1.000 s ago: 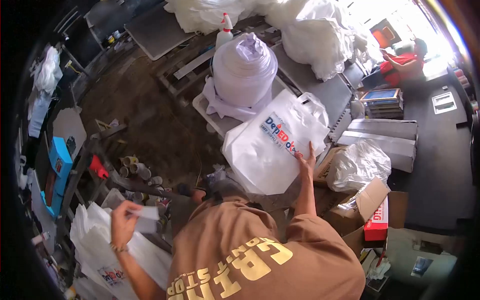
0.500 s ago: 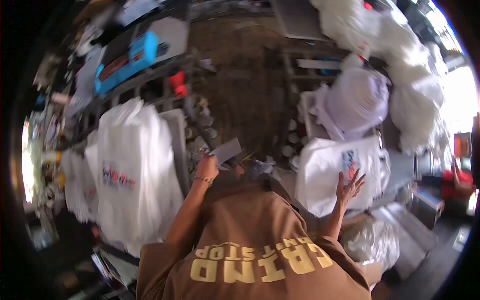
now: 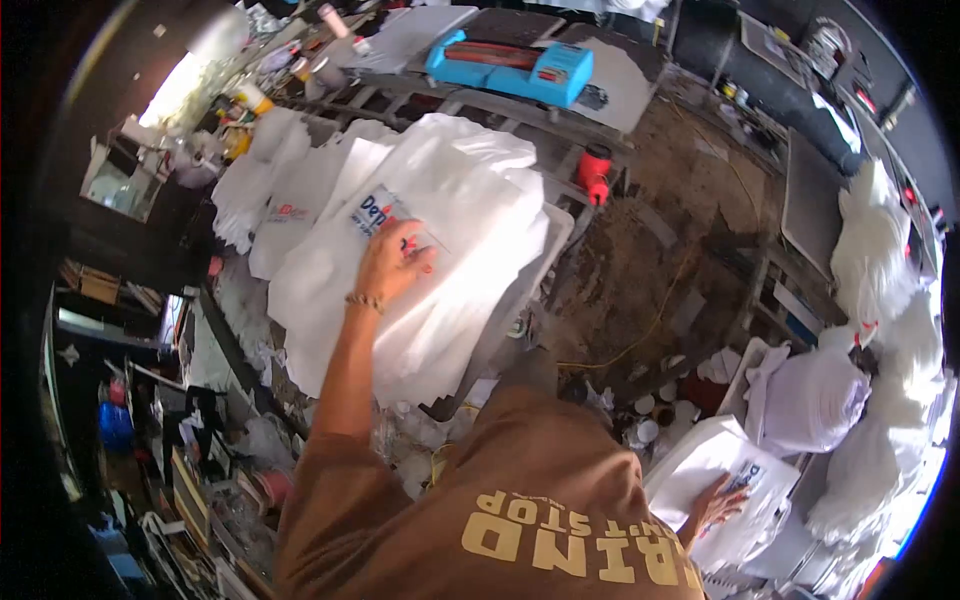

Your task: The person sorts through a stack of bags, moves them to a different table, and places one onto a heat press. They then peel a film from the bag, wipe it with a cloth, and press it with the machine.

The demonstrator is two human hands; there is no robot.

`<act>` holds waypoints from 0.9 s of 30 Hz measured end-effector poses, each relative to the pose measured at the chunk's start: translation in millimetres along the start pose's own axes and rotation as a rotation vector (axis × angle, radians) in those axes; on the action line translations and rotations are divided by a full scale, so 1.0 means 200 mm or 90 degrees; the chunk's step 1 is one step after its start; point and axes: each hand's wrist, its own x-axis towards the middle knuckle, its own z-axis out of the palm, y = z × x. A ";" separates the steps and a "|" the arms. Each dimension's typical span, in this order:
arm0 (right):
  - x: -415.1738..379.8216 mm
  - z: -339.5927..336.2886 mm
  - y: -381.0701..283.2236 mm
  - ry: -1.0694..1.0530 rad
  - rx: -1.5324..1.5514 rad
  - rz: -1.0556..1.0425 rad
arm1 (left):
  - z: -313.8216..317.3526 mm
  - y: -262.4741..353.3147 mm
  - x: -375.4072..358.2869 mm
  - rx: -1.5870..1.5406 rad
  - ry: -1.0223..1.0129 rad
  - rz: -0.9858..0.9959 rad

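Observation:
My left hand [image 3: 398, 262] is over a large stack of white printed bags [image 3: 450, 200], at their blue and red lettering. Its fingers are bent around a small clear or pale piece that I cannot make out well. At the lower right, my right hand [image 3: 715, 503] rests with fingers spread on a smaller pile of white printed bags [image 3: 735, 455], beside similar lettering. A white-lilac wrapped roll [image 3: 815, 400] lies just behind that pile.
A blue tool case [image 3: 510, 68] sits on the rack at the top. A red object [image 3: 594, 172] hangs at the rack's edge. Cups [image 3: 645, 430] and clutter lie low between the piles. White bundles [image 3: 875, 260] line the right side.
The view has turned left. My left hand has moved from in front of my body onto the left stack, and the pale card it held no longer shows clearly. My right hand now touches the right pile.

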 end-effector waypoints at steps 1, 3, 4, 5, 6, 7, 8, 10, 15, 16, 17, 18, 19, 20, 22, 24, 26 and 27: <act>0.01 -0.01 -0.01 -0.012 -0.015 0.024 | -0.03 -0.20 0.02 0.208 0.021 -0.017; 0.04 -0.01 0.01 -0.021 -0.027 0.014 | -0.04 -0.27 0.04 0.302 -0.059 -0.171; 0.05 -0.02 0.01 -0.034 -0.053 0.014 | -0.01 -0.24 0.03 0.304 -0.051 -0.172; -0.02 -0.13 -0.09 -0.008 -0.066 0.022 | 0.04 -0.22 0.02 0.296 0.002 -0.205; -0.02 -0.15 -0.11 -0.002 -0.081 0.021 | 0.10 -0.20 0.01 0.285 0.052 -0.240; -0.02 -0.16 -0.14 0.000 -0.080 0.013 | 0.16 -0.20 0.05 0.312 0.046 -0.301; -0.01 -0.17 -0.15 0.003 -0.079 0.008 | 0.19 -0.17 0.09 0.312 0.046 -0.305; 0.01 -0.17 -0.20 0.007 -0.075 -0.004 | 0.20 -0.11 0.19 0.296 -0.114 -0.352; -0.04 -0.30 -0.65 0.025 0.192 -0.191 | -0.20 -0.30 0.52 0.233 -0.373 -0.290; -0.15 -0.37 -0.83 0.046 0.430 -0.316 | -0.25 -0.35 0.52 0.333 -0.224 -0.168; -0.17 -0.28 -0.99 -0.010 0.485 -0.368 | -0.30 -0.40 0.53 0.426 -0.070 -0.042; -0.19 -0.11 -1.12 -0.170 0.678 -0.351 | -0.33 -0.41 0.53 0.426 -0.072 -0.041; -0.31 -0.23 -1.33 -0.449 0.747 -0.383 | -0.35 -0.42 0.52 0.392 -0.074 -0.039; -0.56 -0.51 -1.56 -0.475 0.656 -0.496 | -0.37 -0.42 0.50 0.358 -0.080 -0.039; -0.92 -0.67 -1.87 -0.646 0.692 -0.606 | -0.38 -0.40 0.49 0.358 -0.084 -0.032; -1.23 -0.72 -2.04 -0.877 0.727 -0.657 | -0.40 -0.39 0.46 0.353 -0.126 0.013; -1.49 -0.91 -2.15 -1.013 0.707 -0.658 | -0.40 -0.40 0.45 0.341 -0.121 0.016; -1.57 -0.96 -2.20 -1.035 0.683 -0.667 | -0.40 -0.40 0.46 0.332 -0.107 0.023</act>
